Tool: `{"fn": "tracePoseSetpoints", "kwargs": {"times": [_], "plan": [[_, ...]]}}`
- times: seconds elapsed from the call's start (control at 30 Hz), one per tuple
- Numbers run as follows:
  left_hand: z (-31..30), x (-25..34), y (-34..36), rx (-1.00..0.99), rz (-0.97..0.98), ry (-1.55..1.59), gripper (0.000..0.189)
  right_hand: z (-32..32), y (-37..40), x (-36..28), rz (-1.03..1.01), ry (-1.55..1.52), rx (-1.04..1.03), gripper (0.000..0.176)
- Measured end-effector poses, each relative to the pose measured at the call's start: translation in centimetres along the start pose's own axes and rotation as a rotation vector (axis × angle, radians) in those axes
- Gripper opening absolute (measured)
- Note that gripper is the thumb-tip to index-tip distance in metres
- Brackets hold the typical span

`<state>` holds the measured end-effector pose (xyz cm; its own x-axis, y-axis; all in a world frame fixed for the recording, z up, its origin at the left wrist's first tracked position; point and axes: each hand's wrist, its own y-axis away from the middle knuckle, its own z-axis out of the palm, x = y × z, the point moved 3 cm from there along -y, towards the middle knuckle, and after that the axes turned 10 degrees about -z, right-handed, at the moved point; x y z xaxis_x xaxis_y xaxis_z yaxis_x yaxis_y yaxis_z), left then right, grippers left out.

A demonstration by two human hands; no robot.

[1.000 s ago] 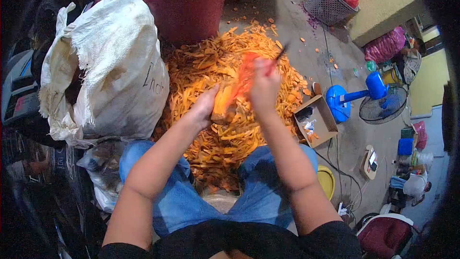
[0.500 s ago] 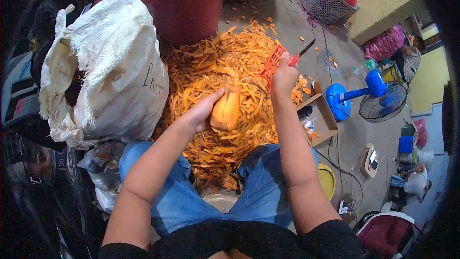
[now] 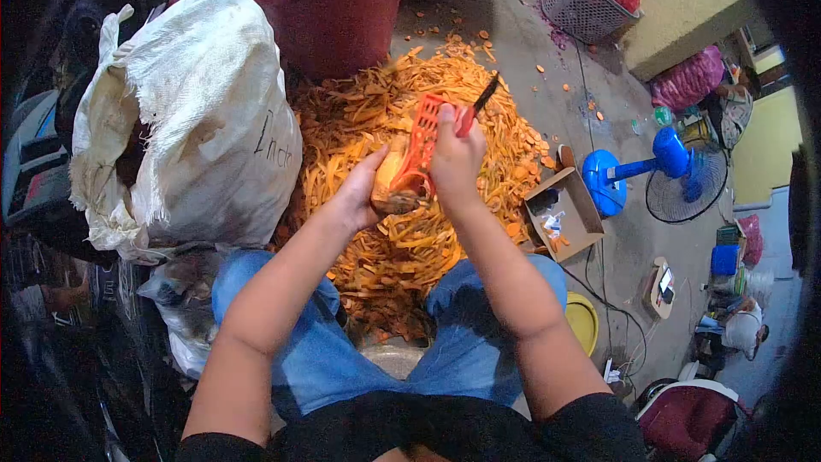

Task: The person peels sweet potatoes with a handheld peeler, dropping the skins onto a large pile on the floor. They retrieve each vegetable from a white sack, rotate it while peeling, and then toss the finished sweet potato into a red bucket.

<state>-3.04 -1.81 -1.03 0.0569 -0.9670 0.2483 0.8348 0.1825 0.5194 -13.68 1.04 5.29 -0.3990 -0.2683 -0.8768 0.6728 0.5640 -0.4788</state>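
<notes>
My left hand (image 3: 356,192) is closed round a thick orange carrot (image 3: 386,173), its brown, unpeeled-looking end turned toward me. My right hand (image 3: 459,158) grips a red-orange peeler (image 3: 422,133) with a perforated body, and its head lies against the carrot. From the same fist sticks out a knife with a dark blade (image 3: 487,91), pointing up and to the right. Beneath both hands spreads a large heap of orange peelings (image 3: 346,137), reaching down between my knees.
A white woven sack (image 3: 214,111) stands at the left, a big dark-red tub (image 3: 333,21) behind the heap. To the right are an open cardboard box (image 3: 583,210), a blue fan (image 3: 603,180) and a yellow round container (image 3: 582,323). A grey basket (image 3: 581,8) holds pink bags.
My right hand has swung left and down, bringing the peeler from clear of the carrot onto it. The carrot has turned in my left hand, so its brown end now faces me.
</notes>
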Motion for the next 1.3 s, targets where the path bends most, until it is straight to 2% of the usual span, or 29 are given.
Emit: {"fn": "tracePoseSetpoints", "kwargs": {"times": [0.17,0.27,0.33,0.4,0.43,0.5,0.53,0.57,0.63,0.7,0.77,0.83,1.1,1.2,1.3], "plan": [[0.0,-0.3,0.1,0.052,-0.002,-0.079,0.039,-0.2,0.6,0.9,0.037,0.074,-0.105,0.024],[0.6,-0.5,1.3,0.077,-0.082,-0.241,0.039,-1.7,-1.2,3.6,0.077,0.276,0.057,0.024],[1.3,-1.4,2.4,0.126,-0.126,-0.455,0.038,-5.1,-4.2,8.6,0.011,0.312,0.32,0.025],[2.1,-2.7,2.7,0.089,-0.187,-0.38,0.037,-7.4,-5.0,10.0,0.343,0.203,0.446,0.025],[2.1,-2.8,2.5,0.067,-0.224,-0.352,0.036,-7.6,-4.9,9.9,0.343,0.21,0.448,0.025],[0.9,-1.9,1.4,0.06,-0.184,-0.29,0.037,-6.8,-4.8,8.3,0.339,0.081,0.383,0.024],[0.2,-1.3,0.9,0.06,-0.141,-0.23,0.037,-5.9,-4.2,7.8,0.285,0.169,0.274,0.031],[-0.2,-0.9,0.5,0.061,-0.138,-0.229,0.037,-4.9,-3.3,7.2,0.284,0.166,0.272,0.031],[-0.6,-0.1,0.0,0.047,-0.086,-0.141,0.038,-2.2,-2.1,5.2,0.187,-0.011,0.146,0.027],[0.0,0.2,0.1,0.021,-0.027,-0.137,0.039,-0.9,-0.9,3.4,0.136,-0.003,0.074,0.026],[1.0,0.3,0.9,0.133,0.008,-0.137,0.038,-0.1,0.1,2.6,0.088,0.009,0.004,0.026],[0.2,-0.2,0.0,0.114,0.006,-0.094,0.037,0.1,0.8,2.4,0.046,0.073,-0.058,0.025],[0.5,-0.7,-0.2,0.115,0.062,-0.046,0.038,0.4,1.3,2.1,0.044,0.052,-0.076,0.026],[1.2,-1.2,0.6,0.182,0.098,-0.112,0.037,0.3,1.3,2.1,0.01,0.196,-0.092,0.024],[1.4,-1.9,0.5,0.179,0.005,-0.188,0.037,-0.2,0.7,2.3,0.087,0.256,-0.053,0.024]]}}
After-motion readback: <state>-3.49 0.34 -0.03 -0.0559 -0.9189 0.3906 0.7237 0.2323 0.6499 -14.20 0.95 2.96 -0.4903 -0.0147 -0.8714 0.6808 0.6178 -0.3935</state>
